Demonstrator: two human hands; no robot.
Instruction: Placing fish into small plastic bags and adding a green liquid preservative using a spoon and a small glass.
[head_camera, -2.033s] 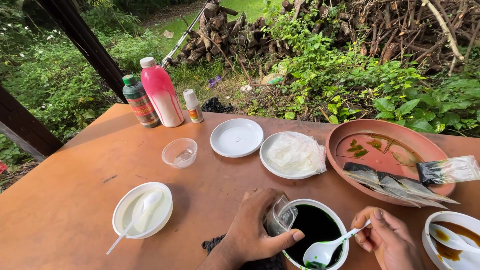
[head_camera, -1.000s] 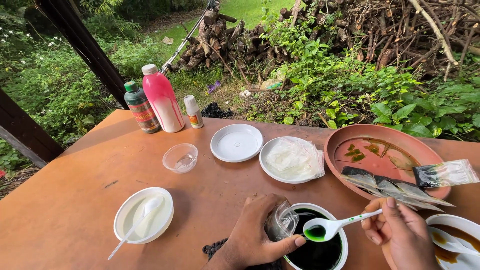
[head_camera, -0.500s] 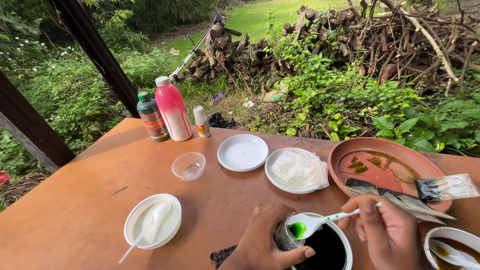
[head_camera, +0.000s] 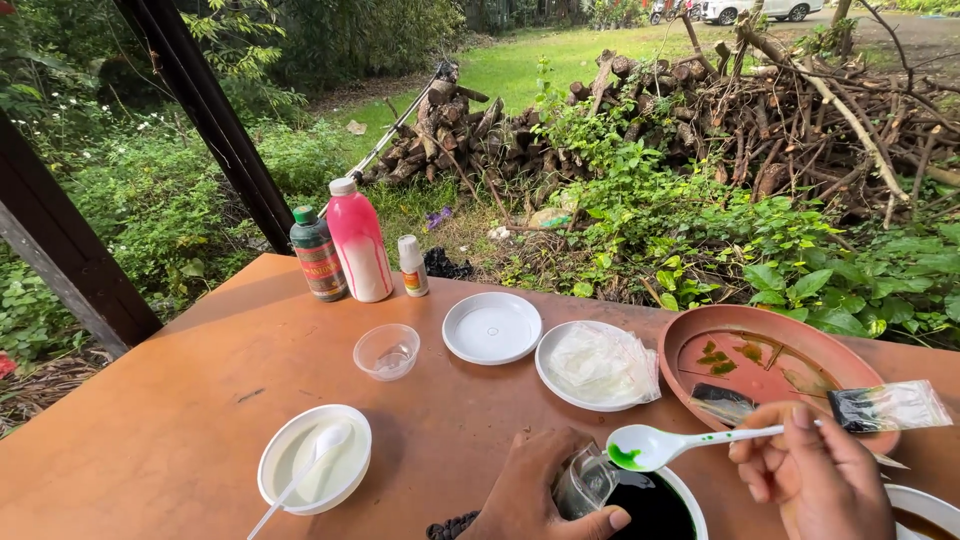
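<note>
Right hand pinches a white spoon of green liquid; left hand grips a small clear cup over the near dark-liquid bowl.

Orange table, woodpile w/ greenery

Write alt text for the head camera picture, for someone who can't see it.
The right hand holds a white spoon of green liquid over a small clear cup tilted in the left hand, above a bowl of dark liquid. The brown table also holds plates, bowls and three bottles, with a woodpile behind.
</note>
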